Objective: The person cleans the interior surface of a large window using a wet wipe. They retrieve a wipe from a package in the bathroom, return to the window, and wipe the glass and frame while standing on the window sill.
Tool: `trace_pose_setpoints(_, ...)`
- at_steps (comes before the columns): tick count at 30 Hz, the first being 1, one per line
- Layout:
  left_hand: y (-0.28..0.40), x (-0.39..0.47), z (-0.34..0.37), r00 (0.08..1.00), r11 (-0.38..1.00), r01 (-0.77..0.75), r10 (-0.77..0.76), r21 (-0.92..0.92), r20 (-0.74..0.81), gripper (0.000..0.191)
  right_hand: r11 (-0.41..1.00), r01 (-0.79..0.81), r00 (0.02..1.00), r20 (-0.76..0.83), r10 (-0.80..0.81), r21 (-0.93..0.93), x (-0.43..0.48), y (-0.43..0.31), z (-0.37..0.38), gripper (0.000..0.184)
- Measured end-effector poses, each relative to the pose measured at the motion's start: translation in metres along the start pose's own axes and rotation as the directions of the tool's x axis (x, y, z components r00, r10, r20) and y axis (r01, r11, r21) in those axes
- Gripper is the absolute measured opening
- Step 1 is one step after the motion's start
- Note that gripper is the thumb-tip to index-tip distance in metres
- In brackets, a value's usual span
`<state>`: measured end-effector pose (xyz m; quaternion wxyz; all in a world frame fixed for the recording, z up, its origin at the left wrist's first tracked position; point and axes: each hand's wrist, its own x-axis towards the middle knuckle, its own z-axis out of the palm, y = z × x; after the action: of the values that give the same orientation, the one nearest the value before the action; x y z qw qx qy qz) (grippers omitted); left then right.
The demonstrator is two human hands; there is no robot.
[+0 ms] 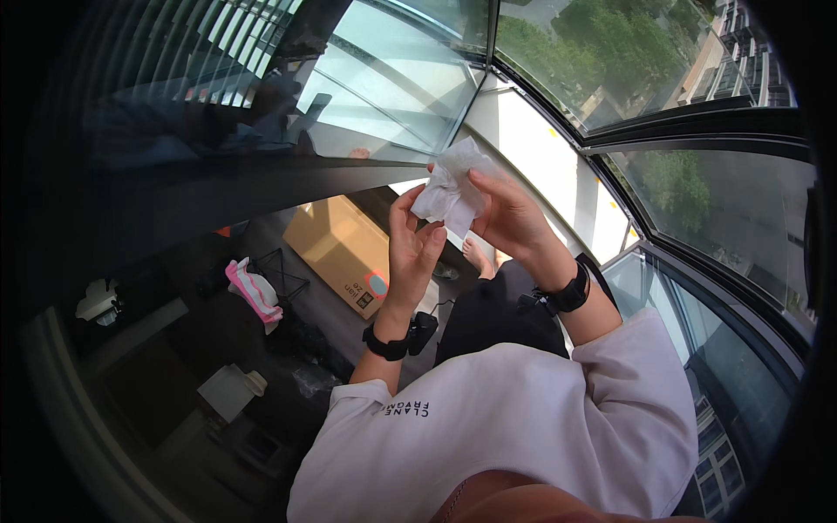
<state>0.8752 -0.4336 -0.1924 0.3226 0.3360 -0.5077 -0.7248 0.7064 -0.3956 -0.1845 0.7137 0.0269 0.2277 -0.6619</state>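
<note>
A crumpled, folded white tissue or wipe (451,186) is held up in front of me between both hands. My left hand (413,238) grips its lower left side, fingers curled and thumb upward. My right hand (510,209) pinches the right side, its thumb lying across the top. Some fingertips are hidden behind the tissue. Each wrist wears a black strap, and a small dark device (422,332) sits on the left one. Just beyond the tissue runs the lower edge of a glass pane (386,85).
A cardboard box (340,252) lies on the dark floor at left, near a pink-and-white package (255,294). My bare foot (477,258) shows below my hands. A white sill (533,147) runs along the black-framed window (588,140), with trees outside. A white square object (227,392) lies lower left.
</note>
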Motion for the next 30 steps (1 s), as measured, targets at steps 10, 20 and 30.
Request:
trace_pose_setpoints(10,0.098,-0.029,0.021,0.945,0.975,-0.210,0.222,0.074,-0.240,0.012,0.816,0.294,0.954,0.095,-0.285,-0.497,-0.039,-0.009,0.083,0.021)
trace_pose_setpoints(20,0.156,-0.064,0.028,0.945,0.952,-0.285,0.298,0.110,-0.133,0.013,0.171,0.618,0.761,0.529,-0.376,-0.768,-0.098,0.018,0.140,0.019)
trace_pose_setpoints(30,0.218,-0.062,0.033,0.876,0.839,-0.437,0.479,0.325,-0.058,0.010,0.278,0.695,0.717,0.606,-0.345,-0.664,-0.098,-0.020,0.178,0.022)
